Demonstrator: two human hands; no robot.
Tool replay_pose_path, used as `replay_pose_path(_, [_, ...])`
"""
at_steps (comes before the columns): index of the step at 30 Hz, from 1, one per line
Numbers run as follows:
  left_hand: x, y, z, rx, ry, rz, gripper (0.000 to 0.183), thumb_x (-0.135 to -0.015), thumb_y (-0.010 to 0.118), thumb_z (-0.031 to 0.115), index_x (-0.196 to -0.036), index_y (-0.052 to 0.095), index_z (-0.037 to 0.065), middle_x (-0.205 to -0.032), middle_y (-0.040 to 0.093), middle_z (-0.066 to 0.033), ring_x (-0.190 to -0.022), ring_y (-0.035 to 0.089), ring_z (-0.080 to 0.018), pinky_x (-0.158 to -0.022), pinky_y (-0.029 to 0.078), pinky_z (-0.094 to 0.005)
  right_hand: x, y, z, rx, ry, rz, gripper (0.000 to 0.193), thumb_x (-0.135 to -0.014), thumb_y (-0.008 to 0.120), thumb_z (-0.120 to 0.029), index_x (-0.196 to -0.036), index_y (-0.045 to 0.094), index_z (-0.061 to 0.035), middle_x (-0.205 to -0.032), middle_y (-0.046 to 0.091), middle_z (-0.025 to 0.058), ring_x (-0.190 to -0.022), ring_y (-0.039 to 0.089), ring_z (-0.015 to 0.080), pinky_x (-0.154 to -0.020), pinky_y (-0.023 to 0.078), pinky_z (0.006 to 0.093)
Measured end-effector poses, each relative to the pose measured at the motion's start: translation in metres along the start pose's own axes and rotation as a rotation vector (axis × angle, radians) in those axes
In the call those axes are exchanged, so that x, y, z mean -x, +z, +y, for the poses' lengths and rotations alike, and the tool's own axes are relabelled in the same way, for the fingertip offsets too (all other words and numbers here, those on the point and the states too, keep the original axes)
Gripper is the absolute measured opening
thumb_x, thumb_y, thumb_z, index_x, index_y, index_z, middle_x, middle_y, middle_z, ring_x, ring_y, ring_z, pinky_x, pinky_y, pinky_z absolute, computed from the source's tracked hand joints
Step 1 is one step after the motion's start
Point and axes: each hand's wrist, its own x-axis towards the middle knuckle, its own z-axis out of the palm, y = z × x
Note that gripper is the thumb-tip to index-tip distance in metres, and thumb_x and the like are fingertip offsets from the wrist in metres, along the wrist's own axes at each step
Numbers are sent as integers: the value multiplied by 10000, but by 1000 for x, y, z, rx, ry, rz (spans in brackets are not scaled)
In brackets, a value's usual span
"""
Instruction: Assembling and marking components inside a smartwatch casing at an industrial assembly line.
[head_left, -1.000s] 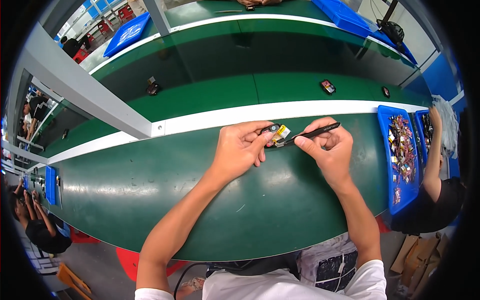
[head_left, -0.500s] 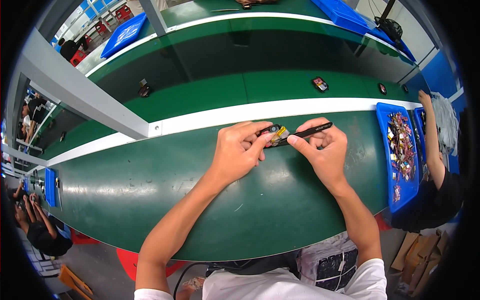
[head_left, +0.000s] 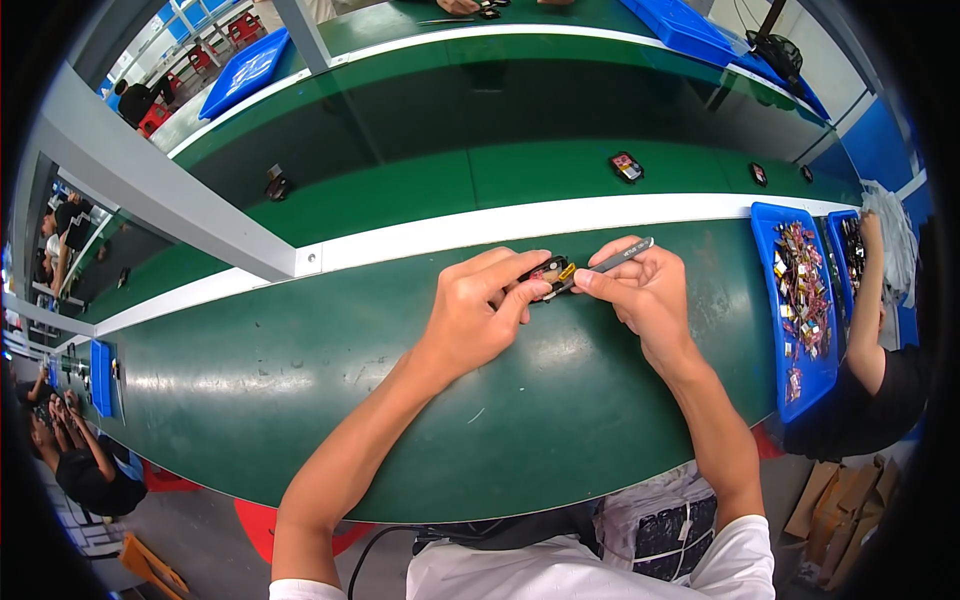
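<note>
My left hand [head_left: 480, 300] pinches a small black device housing [head_left: 549, 290] with exposed inner parts. A yellow piece [head_left: 567, 272] shows on its right side. Opposite it, my right hand [head_left: 645, 300] holds slim tweezers [head_left: 630, 253] like a pen, the back end pointing up and to the right. The tips reach toward the yellow piece, but my fingers hide whether they touch it. Both hands are just above the green worktop [head_left: 420, 430], near its far white edge.
Beyond a white rail [head_left: 420, 232], a green conveyor belt [head_left: 400, 185] carries similar housings, one [head_left: 627, 167] ahead of my right hand. A blue tray [head_left: 785, 405] of small wired parts is on the right, beside a co-worker's arm [head_left: 868, 290]. A grey post [head_left: 170, 170] slants at left.
The housings on the belt have shifted left. The tweezers and the housing in my hands have tilted slightly. On the right, the co-worker's arm has come lower; other hands show at the far bench.
</note>
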Motion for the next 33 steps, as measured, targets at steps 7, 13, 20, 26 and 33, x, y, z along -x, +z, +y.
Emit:
replay_pose_path(7, [1,2,1,-30,45,11,271,-891,699,-77,-1159,734,-47,-845,706,-111,-593,670,-122,-488,530,-242,1,1,-1,0,13,-5,185,-855,775,42,-982,640,33,-900,764,178,-832,759,167,-707,568,225])
replay_pose_path(13, [0,-3,3,222,-208,-4,251,-948,689,-20,-1193,712,-74,-881,725,-126,-607,680,-137,-500,551,-243,1,1,-1,-18,18,-23,197,-849,783,42,-982,638,33,-899,764,173,-821,758,158,-668,555,215])
replay_pose_path(20, [-6,-8,-5,474,-401,-80,288,-1002,675,73,-1225,679,-110,-894,733,-154,-621,695,-161,-508,569,-263,2,0,22,-62,-304,-11,181,-839,787,90,-952,661,26,-844,719,71,-581,524,-13,-500,351,170])
replay_pose_path(26, [-8,-12,-5,485,-419,-109,290,-1023,649,100,-1221,682,-109,-883,731,-162,-611,701,-171,-514,576,-267,10,9,26,68,-515,108,152,-824,832,53,-904,704,38,-836,708,18,-537,429,-36,-470,283,173])
replay_pose_path(33, [-9,-12,-2,502,-420,-86,291,-1028,638,95,-1214,674,-125,-931,737,-195,-647,733,-220,-519,595,-286,12,13,29,193,-631,153,131,-799,858,30,-865,745,17,-849,745,39,-491,441,-20,-459,286,176])
